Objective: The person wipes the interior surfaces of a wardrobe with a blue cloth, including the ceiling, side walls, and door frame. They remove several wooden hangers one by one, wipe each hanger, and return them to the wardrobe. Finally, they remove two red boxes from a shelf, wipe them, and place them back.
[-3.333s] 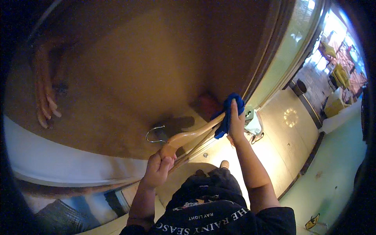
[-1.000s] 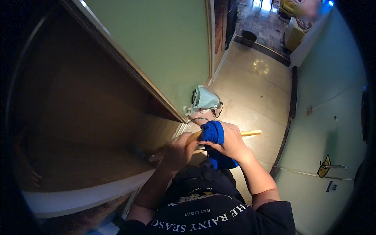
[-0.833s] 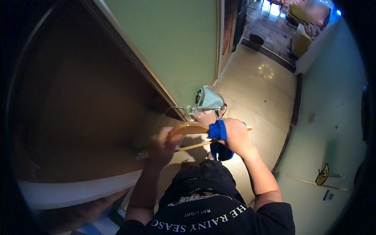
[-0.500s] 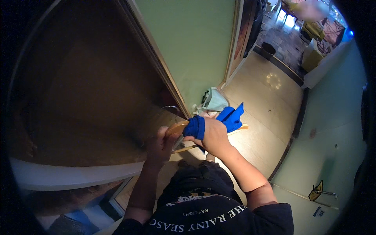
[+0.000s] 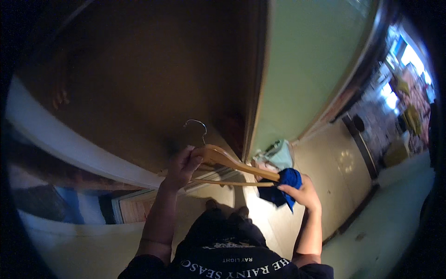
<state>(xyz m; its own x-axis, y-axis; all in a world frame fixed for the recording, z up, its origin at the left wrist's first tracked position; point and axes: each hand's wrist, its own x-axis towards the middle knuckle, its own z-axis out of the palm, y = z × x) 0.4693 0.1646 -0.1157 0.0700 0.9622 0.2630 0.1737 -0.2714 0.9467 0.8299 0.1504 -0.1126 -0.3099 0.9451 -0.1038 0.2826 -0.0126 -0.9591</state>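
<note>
Beside the dark brown wardrobe panel [image 5: 139,79], the person holds a wooden hanger [image 5: 237,165] out in front of the body, above the pale floor [image 5: 334,162]. The left hand [image 5: 182,165] is clamped around the hanger's neck just under the metal hook [image 5: 197,128], fingers curled tight. The right hand [image 5: 302,193] presses a blue cloth [image 5: 283,188] against the far end of the hanger's arm, closed on the cloth with the wood tip buried in its folds.

Several slips look possible from this pose. The hanger is gripped at only one point by bare skin; a hard wipe along the arm could twist it in the left hand, swinging the hook toward the wardrobe panel and scratching it. The thin lower bar seems the weakest part, and pressure from the cloth could bow or crack it. The cloth hangs loose below the right hand, so a fold may snag on the hanger's tip or slide off altogether. A pale green bag-like object [image 5: 278,156] lies on the floor just behind the hanger, close to the feet, and a step forward without looking could catch on it. Light here is dim, so leftover dust on the wood would be easy to miss.
</note>
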